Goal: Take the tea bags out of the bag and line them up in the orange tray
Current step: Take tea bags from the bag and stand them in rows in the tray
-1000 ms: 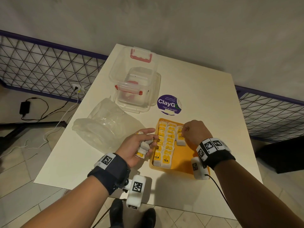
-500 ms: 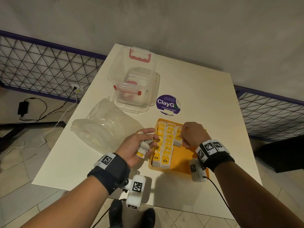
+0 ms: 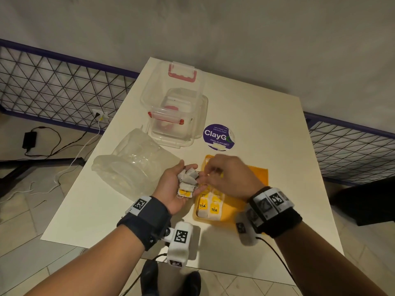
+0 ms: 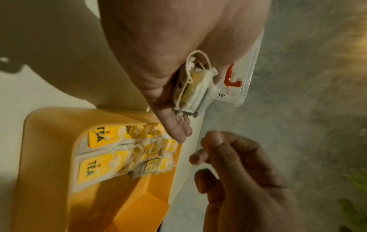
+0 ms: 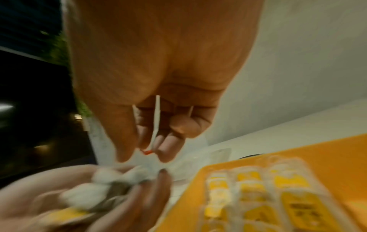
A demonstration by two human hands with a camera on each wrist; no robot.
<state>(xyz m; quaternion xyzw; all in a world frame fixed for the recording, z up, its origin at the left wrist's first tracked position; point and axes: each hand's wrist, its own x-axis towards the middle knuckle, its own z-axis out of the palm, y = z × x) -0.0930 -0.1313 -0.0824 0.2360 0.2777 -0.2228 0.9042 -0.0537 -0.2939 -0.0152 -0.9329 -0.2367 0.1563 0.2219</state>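
The left hand [image 3: 177,189] is lying palm up beside the orange tray [image 3: 256,178], its fingers curling loosely around a small pile of tea bags [image 3: 188,178]. The right hand [image 3: 230,178] is hovering just beside it, fingers bent; if it is pinching something, I cannot tell. More tea bags are lying in rows [image 3: 208,207] in the tray. The clear plastic bag [image 3: 132,167] is lying to the left.

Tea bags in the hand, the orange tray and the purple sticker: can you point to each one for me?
tea bags [image 3: 188,180], head view, on the white pile in the left palm.
orange tray [image 3: 256,175], head view, on its bare far right floor.
purple sticker [image 3: 218,135], head view, on the white lettering at its middle.
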